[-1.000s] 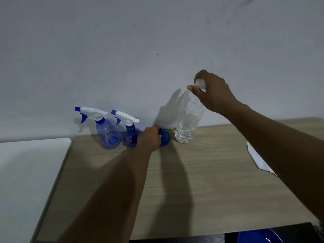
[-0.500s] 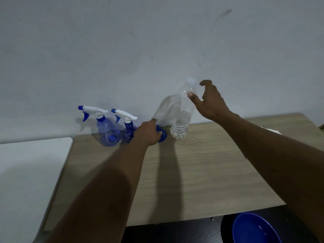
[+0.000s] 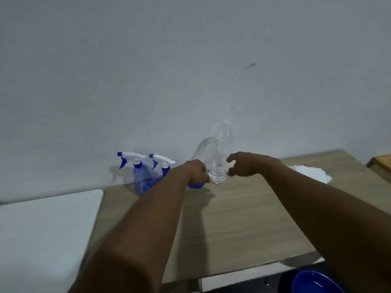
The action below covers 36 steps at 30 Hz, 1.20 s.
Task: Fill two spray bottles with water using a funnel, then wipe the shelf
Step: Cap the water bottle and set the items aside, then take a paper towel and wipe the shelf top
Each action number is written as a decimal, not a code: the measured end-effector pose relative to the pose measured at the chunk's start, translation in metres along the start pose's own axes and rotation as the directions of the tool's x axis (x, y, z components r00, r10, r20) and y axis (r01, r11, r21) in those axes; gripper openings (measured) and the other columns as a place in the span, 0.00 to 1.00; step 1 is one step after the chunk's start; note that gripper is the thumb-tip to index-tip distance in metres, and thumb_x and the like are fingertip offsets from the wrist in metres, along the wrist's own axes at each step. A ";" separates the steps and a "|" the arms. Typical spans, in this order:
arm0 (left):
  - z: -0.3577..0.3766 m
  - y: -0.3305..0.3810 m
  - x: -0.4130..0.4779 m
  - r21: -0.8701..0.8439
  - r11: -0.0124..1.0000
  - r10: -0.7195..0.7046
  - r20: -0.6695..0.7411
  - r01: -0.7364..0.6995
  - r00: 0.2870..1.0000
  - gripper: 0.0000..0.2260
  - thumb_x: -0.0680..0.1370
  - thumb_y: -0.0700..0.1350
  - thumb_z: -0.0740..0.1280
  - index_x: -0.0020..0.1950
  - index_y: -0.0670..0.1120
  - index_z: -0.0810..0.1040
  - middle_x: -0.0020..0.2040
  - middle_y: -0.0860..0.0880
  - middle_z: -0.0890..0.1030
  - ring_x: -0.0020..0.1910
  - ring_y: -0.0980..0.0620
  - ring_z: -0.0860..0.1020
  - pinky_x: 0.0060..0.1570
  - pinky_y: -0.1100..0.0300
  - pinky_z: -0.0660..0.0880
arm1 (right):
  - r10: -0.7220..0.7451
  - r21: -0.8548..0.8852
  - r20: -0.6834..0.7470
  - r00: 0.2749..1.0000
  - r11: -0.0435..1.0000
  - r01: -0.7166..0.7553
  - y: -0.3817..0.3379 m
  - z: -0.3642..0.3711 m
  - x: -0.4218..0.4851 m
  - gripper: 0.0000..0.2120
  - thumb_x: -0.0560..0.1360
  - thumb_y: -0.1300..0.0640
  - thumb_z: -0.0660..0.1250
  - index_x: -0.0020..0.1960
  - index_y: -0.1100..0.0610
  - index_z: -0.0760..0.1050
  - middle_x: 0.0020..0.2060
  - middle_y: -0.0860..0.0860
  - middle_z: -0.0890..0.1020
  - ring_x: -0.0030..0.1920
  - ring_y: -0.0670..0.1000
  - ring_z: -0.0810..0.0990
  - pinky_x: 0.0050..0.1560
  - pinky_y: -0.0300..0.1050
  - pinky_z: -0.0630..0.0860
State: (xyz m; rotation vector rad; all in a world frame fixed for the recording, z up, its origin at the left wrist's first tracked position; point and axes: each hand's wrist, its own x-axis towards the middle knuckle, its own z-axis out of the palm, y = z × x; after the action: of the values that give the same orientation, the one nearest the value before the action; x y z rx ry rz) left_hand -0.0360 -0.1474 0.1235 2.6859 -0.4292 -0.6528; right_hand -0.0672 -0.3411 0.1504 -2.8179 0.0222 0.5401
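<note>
- A blue bowl (image 3: 315,281) sits nearest, at the low right, below the near edge of the desk (image 3: 243,225). A white surface (image 3: 48,225) adjoins the desk on the left.
- Both forearms stretch across the desk toward its far edge by the wall.
- The left grip (image 3: 196,171) is curled down over the blue funnel (image 3: 197,185), grasping it. Only the funnel's near rim shows beneath the knuckles, resting on the desk.
- The right grip (image 3: 243,166) is released, with thumb and fingers curved into a C that faces left. The fingertips are at the bottle's right flank, and I cannot tell whether they touch it.
- The water bottle (image 3: 222,144) stands upright between the two grips, long axis vertical and cap on, with only a little water at the bottom. It lies directly left of the right grip, which is level with its lower body. That is the nearer hand for it, and it likely only needs to close leftward. The bottle is nearly empty, so it may tip if nudged.
- Farther left, the two spray bottles (image 3: 140,176) (image 3: 164,166) stand by the wall with trigger heads on and nozzles pointing left. They are probably not yet opened for the funnel.
- A white cloth (image 3: 311,173) lies far right on the desk.
</note>
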 end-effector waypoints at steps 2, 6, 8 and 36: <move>-0.007 0.003 -0.004 -0.023 1.000 0.012 -0.014 -0.012 1.000 0.28 0.77 0.55 0.71 0.75 0.49 0.70 0.73 0.44 0.71 0.69 0.44 0.72 0.66 0.53 0.69 | 0.001 0.019 -0.040 0.999 1.000 0.000 -0.005 -0.007 -0.006 0.29 0.77 0.48 0.68 0.76 0.52 0.64 0.73 0.52 0.70 0.71 0.55 0.71 0.70 0.48 0.68; -0.021 0.010 -0.012 -0.033 0.999 0.041 -0.036 -0.043 0.998 0.29 0.76 0.55 0.71 0.75 0.50 0.68 0.73 0.44 0.72 0.68 0.44 0.73 0.67 0.51 0.69 | 0.015 0.065 -0.108 0.994 0.998 -0.008 -0.012 -0.023 -0.019 0.30 0.77 0.47 0.68 0.76 0.51 0.64 0.73 0.52 0.71 0.71 0.55 0.71 0.70 0.49 0.68; -0.027 0.015 -0.016 -0.021 0.998 0.053 -0.057 -0.054 0.997 0.29 0.76 0.56 0.72 0.75 0.50 0.68 0.72 0.44 0.72 0.68 0.45 0.73 0.66 0.51 0.69 | 0.015 0.071 -0.136 0.991 0.997 -0.005 -0.013 -0.031 -0.027 0.30 0.77 0.48 0.69 0.76 0.51 0.64 0.73 0.52 0.71 0.71 0.55 0.71 0.70 0.50 0.68; 0.064 0.223 -0.018 -0.063 0.987 0.142 -0.126 -0.151 0.982 0.27 0.75 0.56 0.72 0.72 0.53 0.71 0.70 0.47 0.74 0.66 0.46 0.74 0.66 0.51 0.71 | 0.106 0.251 -0.296 0.949 0.968 -0.030 0.199 -0.046 -0.151 0.18 0.76 0.49 0.68 0.65 0.49 0.74 0.59 0.49 0.81 0.57 0.52 0.78 0.60 0.48 0.75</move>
State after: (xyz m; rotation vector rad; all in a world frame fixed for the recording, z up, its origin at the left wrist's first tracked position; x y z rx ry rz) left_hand -0.1288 -0.3566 0.1644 2.5790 -0.5537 -0.4520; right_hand -0.2041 -0.5503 0.1950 -2.6352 0.2326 0.0963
